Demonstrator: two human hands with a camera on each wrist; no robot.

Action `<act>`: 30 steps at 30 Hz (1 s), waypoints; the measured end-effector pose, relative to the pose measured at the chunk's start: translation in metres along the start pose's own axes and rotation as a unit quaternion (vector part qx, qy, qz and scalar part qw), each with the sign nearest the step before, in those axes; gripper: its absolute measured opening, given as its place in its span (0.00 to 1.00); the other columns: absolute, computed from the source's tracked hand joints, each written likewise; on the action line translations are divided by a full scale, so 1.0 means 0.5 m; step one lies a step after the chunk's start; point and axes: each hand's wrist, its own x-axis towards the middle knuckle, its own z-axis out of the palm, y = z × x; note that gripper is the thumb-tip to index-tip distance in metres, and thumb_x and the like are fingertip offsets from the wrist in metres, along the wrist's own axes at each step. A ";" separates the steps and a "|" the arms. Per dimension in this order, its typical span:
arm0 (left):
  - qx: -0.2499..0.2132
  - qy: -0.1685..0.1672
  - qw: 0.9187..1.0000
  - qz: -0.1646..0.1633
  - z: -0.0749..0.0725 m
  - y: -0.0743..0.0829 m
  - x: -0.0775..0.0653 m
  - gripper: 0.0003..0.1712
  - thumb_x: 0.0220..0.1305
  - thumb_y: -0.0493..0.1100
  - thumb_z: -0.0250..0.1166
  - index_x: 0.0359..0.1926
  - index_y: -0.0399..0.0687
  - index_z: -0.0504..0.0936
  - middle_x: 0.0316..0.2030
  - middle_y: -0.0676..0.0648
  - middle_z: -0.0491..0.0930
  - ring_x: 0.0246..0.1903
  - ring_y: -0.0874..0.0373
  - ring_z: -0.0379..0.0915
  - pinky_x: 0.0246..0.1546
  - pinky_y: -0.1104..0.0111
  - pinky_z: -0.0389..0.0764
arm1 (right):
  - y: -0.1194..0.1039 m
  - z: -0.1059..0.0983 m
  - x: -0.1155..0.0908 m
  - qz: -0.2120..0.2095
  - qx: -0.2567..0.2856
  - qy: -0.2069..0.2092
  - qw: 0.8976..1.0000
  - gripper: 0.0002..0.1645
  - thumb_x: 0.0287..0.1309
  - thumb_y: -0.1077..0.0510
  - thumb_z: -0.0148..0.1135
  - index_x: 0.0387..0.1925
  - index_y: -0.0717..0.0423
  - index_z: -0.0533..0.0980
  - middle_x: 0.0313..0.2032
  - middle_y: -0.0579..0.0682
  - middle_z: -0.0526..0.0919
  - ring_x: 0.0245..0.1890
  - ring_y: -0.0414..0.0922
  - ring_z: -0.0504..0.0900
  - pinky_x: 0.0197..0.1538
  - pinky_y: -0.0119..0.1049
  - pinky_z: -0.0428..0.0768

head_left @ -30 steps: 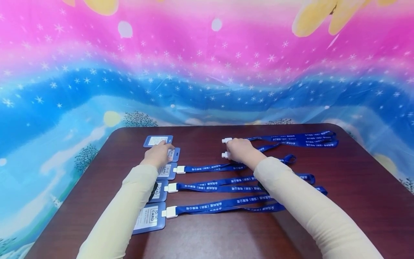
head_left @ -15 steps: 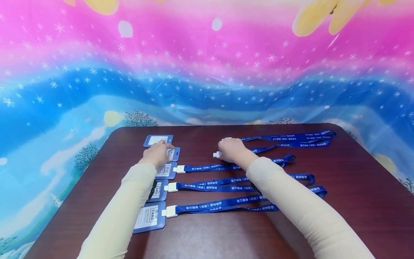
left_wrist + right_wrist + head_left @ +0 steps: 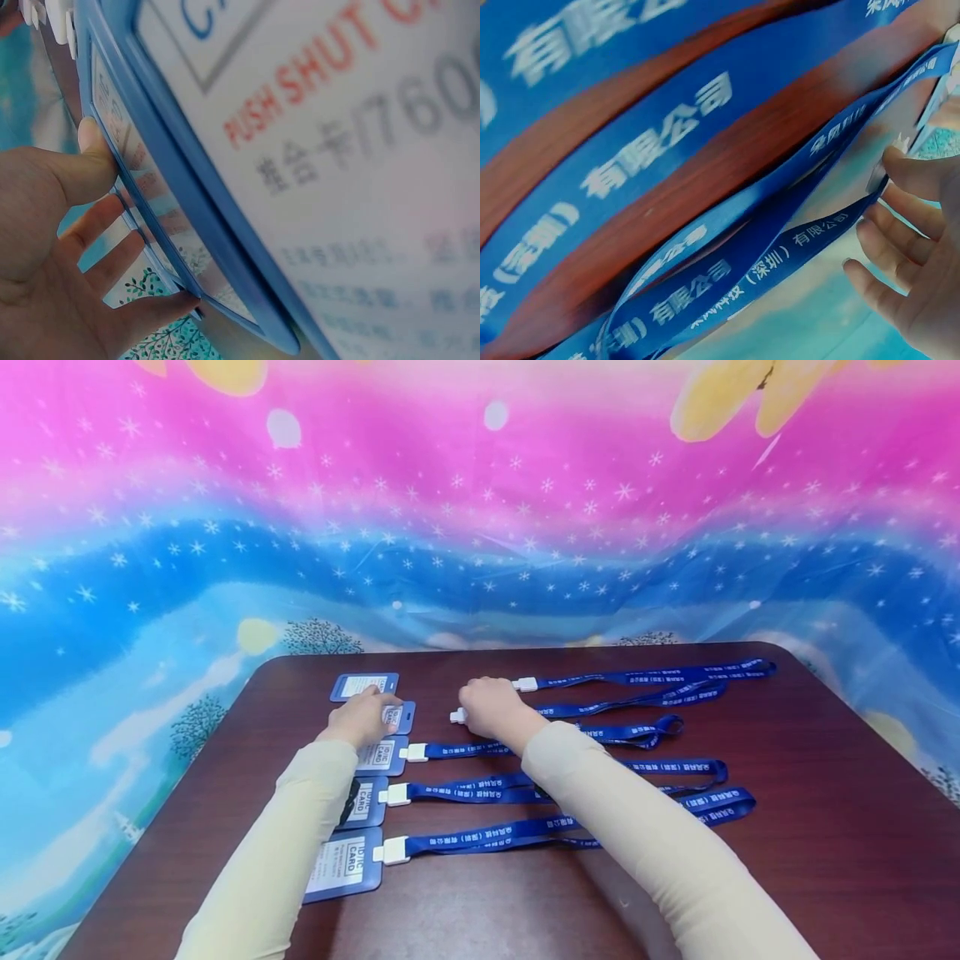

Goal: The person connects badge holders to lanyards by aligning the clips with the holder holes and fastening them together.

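Observation:
My left hand holds a blue badge holder flat on the table, the second from the back. In the left wrist view the thumb and fingers of that hand lie at the holder's edges. My right hand pinches a blue lanyard by its white clip, which points toward the held badge holder with a gap between them. The right wrist view has the thumb and fingertips of this hand at the lanyard's end. The fingers partly hide the clip.
Behind lies another badge holder, apart from a lanyard with a white clip. Nearer me, three badge holders, the front one among them, join lanyards through white clips. A patterned cloth hangs behind the brown table.
My right hand has moved left, drawing the lanyard and its clip toward the badge holder; the rearmost clip beside it stayed put. My left hand has kept its place.

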 end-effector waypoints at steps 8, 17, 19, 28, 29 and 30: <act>-0.002 0.002 1.000 -0.007 0.001 -0.003 -0.001 0.28 0.67 0.40 0.65 0.68 0.50 0.73 0.74 0.34 0.53 0.71 0.33 0.50 0.63 0.32 0.55 | -0.039 0.001 0.021 -0.002 -0.005 -0.009 1.000 0.19 0.68 0.52 0.58 0.55 0.56 0.78 0.46 0.51 0.83 0.47 0.47 0.82 0.50 0.44 0.81; 0.004 0.003 1.000 0.005 0.003 0.000 0.004 0.28 0.67 0.40 0.65 0.67 0.49 0.74 0.72 0.34 0.57 0.70 0.34 0.53 0.63 0.34 0.59 | -0.061 0.006 0.045 -0.018 -0.031 -0.001 0.999 0.24 0.67 0.51 0.59 0.61 0.56 0.74 0.50 0.50 0.83 0.51 0.46 0.80 0.55 0.42 0.79; 0.004 0.001 1.000 0.003 0.003 0.000 0.005 0.28 0.67 0.40 0.65 0.68 0.49 0.74 0.73 0.34 0.55 0.71 0.34 0.52 0.63 0.34 0.58 | -0.066 0.007 0.052 -0.022 -0.034 0.003 0.999 0.23 0.67 0.51 0.59 0.60 0.56 0.74 0.50 0.50 0.84 0.50 0.46 0.81 0.55 0.42 0.79; 0.019 0.006 1.000 0.006 0.007 -0.002 0.008 0.28 0.67 0.40 0.65 0.67 0.49 0.74 0.72 0.34 0.57 0.70 0.34 0.54 0.61 0.34 0.60 | -0.081 0.011 0.069 -0.037 -0.047 0.014 0.998 0.19 0.67 0.49 0.60 0.54 0.52 0.79 0.47 0.49 0.84 0.48 0.46 0.81 0.55 0.41 0.79; 0.019 0.006 1.000 0.006 0.007 -0.002 0.009 0.28 0.67 0.40 0.65 0.67 0.49 0.74 0.72 0.33 0.57 0.70 0.34 0.54 0.62 0.34 0.60 | -0.082 0.010 0.071 -0.038 -0.047 0.014 0.998 0.18 0.67 0.49 0.60 0.54 0.52 0.80 0.47 0.48 0.84 0.48 0.46 0.81 0.55 0.42 0.79; 0.017 0.006 1.000 0.006 0.006 -0.002 0.008 0.28 0.67 0.40 0.65 0.67 0.49 0.74 0.72 0.33 0.57 0.70 0.34 0.54 0.62 0.34 0.60 | -0.083 0.009 0.072 -0.039 -0.047 0.012 0.998 0.18 0.67 0.49 0.60 0.54 0.52 0.80 0.47 0.48 0.84 0.48 0.46 0.81 0.55 0.42 0.79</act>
